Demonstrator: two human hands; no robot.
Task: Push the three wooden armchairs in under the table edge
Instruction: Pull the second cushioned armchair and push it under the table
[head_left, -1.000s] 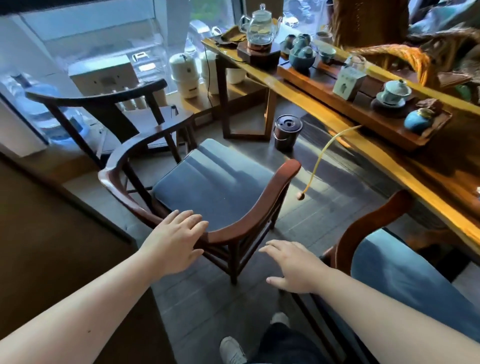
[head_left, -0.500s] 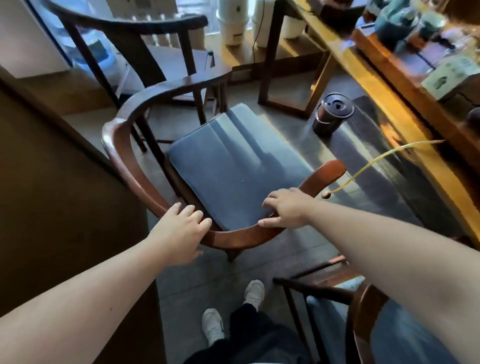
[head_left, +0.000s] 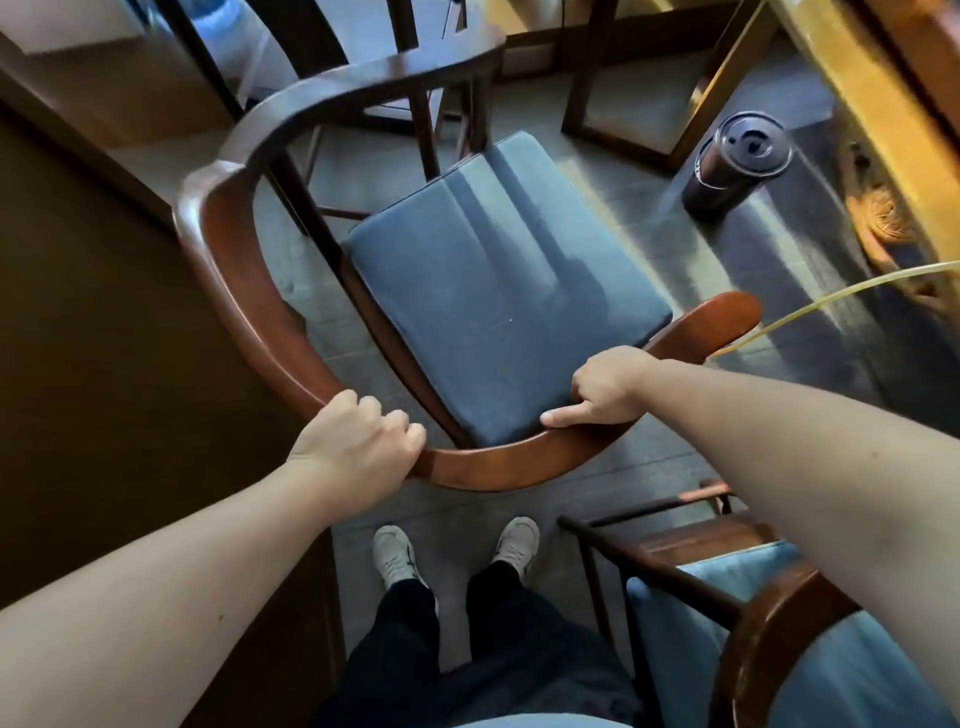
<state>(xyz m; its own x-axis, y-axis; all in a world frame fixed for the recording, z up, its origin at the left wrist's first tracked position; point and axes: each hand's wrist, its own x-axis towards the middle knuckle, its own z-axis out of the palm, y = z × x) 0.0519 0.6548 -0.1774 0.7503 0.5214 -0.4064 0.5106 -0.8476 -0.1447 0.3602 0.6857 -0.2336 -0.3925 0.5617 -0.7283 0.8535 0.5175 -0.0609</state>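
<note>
Middle armchair (head_left: 467, 291): centre floor, well apart from the table (head_left: 852, 104) at far right. Left hand (head_left: 358, 441) and right hand (head_left: 608, 387) clamped on its curved rail. Risk: a push catches the dark bin (head_left: 735, 166) or yellow cord (head_left: 831, 299) lying between.

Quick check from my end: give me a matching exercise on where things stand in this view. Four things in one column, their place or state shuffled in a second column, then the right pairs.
Things:
1. left hand
2. right hand
3. dark canister
4. shoes

Places or states:
A. on the floor beside the table leg
B. closed on the chair rail, forefinger stretched along it
C. on the floor just behind the chair's back rail
D. fist closed over the chair rail, nearer the brown wall

Pairs: 1-D, 2-B, 3-A, 4-C
</note>
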